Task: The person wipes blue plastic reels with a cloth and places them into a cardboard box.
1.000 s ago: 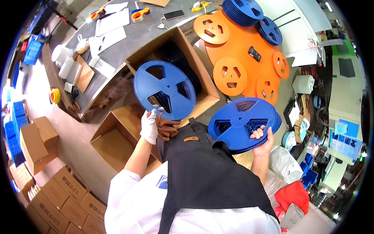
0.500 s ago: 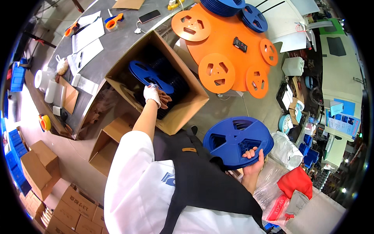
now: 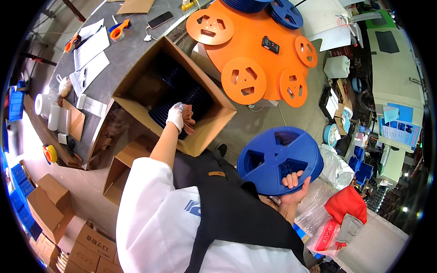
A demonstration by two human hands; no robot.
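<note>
Fingers [image 3: 291, 179] of the bare right hand [image 3: 297, 193] curl through a window of a blue reel stack [image 3: 268, 176], gripping its near right rim; the top flange is round and smooth, with wide cut-outs around a solid hub, and further rims show beneath it on the right. To the left, the white-gloved left hand [image 3: 175, 114] is closed on a brown cloth [image 3: 188, 122] at the mouth of a cardboard box [image 3: 208, 132], beside dark blue reels [image 3: 196, 96] packed in ridged rows; whether it also grips a reel, I cannot tell. On the far right, an orange table [image 3: 257, 38] carries slotted orange discs [image 3: 242, 81] and other blue reels [image 3: 246, 5]; a grey table [image 3: 132, 52] stands far left.
</note>
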